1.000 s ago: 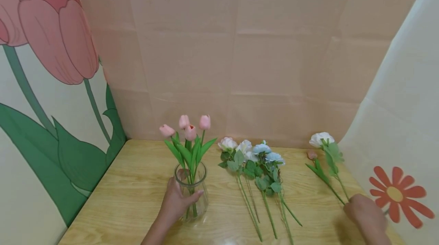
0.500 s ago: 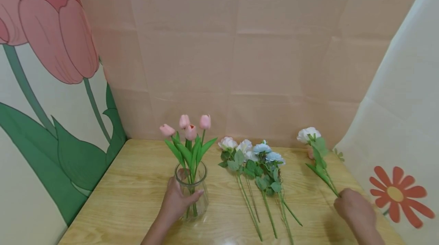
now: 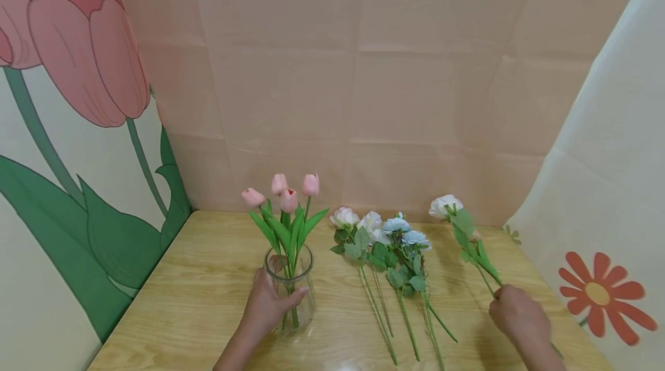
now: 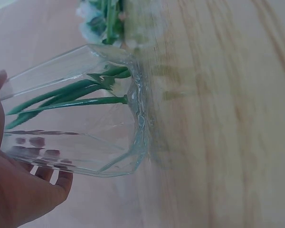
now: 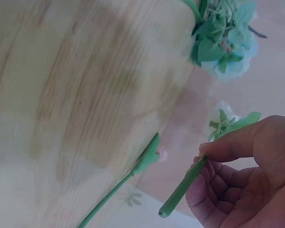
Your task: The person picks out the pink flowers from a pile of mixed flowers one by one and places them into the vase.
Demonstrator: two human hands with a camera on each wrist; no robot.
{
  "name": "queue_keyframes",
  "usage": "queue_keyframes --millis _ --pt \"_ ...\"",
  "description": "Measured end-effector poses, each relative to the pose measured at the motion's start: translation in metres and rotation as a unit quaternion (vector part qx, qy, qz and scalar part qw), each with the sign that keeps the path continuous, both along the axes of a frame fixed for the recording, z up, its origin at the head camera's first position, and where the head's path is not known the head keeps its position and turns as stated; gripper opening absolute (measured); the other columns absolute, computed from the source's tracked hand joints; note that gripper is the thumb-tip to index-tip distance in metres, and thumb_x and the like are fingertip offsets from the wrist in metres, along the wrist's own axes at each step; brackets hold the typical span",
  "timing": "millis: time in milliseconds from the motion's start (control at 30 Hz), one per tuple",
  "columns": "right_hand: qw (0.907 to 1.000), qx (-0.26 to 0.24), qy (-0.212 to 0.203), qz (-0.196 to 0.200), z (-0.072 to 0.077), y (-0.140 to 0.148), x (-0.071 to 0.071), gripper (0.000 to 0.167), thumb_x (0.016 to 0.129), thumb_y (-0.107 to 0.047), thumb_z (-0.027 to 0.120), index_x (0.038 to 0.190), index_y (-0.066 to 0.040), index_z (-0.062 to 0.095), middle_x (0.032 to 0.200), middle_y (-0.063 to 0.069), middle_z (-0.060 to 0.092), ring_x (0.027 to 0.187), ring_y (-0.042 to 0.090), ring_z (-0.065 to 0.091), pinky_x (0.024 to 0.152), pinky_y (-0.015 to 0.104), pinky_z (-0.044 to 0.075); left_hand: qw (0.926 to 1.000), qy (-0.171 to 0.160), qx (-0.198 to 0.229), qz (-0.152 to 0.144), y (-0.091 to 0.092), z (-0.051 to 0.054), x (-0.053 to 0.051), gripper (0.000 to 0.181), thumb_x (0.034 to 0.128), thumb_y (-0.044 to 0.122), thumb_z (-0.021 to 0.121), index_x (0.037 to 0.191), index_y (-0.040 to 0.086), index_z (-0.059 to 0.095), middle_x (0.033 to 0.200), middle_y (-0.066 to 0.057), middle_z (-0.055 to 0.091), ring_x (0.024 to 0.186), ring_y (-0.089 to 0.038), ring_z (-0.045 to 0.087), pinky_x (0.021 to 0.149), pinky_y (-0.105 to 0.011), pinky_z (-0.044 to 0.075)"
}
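Note:
My left hand (image 3: 270, 304) grips a clear glass vase (image 4: 80, 137) round its side, and the vase stands upright on the table. Several pink tulips (image 3: 288, 201) are in it, their green stems (image 4: 61, 97) showing through the glass. On the right, my right hand (image 3: 519, 316) pinches the stem (image 5: 183, 187) of a white flower (image 3: 445, 207) between thumb and fingers, holding it above the table with its bloom tilted away to the left. Beneath it lies a single pink tulip (image 5: 145, 159), partly covered by the white flower's leaves in the head view.
Between my hands, several cut-stem flowers lie on the wooden table (image 3: 208, 278): a pale pink bloom (image 3: 345, 217), white ones (image 3: 371, 222) and blue ones (image 3: 415, 238). A beige backdrop (image 3: 332, 88) stands behind; printed flower sheets (image 3: 597, 296) flank both sides.
My right hand has moved left with the white flower, which now passes over the lying tulip to its left side. The left hand and the vase stay put.

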State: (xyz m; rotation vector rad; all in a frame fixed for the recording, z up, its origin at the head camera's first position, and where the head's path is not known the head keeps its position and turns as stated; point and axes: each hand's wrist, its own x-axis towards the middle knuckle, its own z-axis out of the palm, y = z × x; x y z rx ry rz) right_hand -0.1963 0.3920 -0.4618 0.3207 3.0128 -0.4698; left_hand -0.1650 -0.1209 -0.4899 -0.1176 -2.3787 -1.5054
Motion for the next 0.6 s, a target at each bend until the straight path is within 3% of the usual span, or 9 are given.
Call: queue_keyframes --millis 233,467,600 --pt "0.9999 0.002 -0.001 0.011 -0.003 -0.01 0.002 0.033 0.089 -0.012 0.052 0.115 0.001 0.069 0.095 0.02 0.069 0.071 0.028 0.062 0.053 0.045 0.049 1.0 -0.008 0.003 0.0 0.0 0.001 0.0 0.082 0.0758 0.039 0.089 0.143 0.017 0.048 0.131 -0.016 0.052 0.123 -0.038 0.053 0.1 -0.064 0.046" --pt "0.9996 0.02 0.01 0.018 -0.005 -0.02 0.003 0.032 0.087 -0.011 0.056 0.113 0.004 0.068 0.1 0.025 0.069 0.083 0.045 0.066 0.064 0.057 0.054 0.9999 -0.011 0.003 0.001 0.0 0.001 0.0 0.081 0.0754 0.04 0.089 0.143 0.018 0.049 0.131 -0.016 0.052 0.123 -0.037 0.053 0.101 -0.064 0.045" --pt "0.9994 0.018 0.006 0.029 -0.005 -0.024 0.006 0.029 0.087 -0.01 0.056 0.109 0.005 0.068 0.096 0.023 0.069 0.079 0.038 0.066 0.063 0.053 0.054 0.9998 -0.018 0.003 0.0 0.0 0.001 0.0 0.081 0.0754 0.041 0.089 0.142 0.018 0.049 0.13 -0.015 0.052 0.122 -0.036 0.053 0.1 -0.064 0.046"
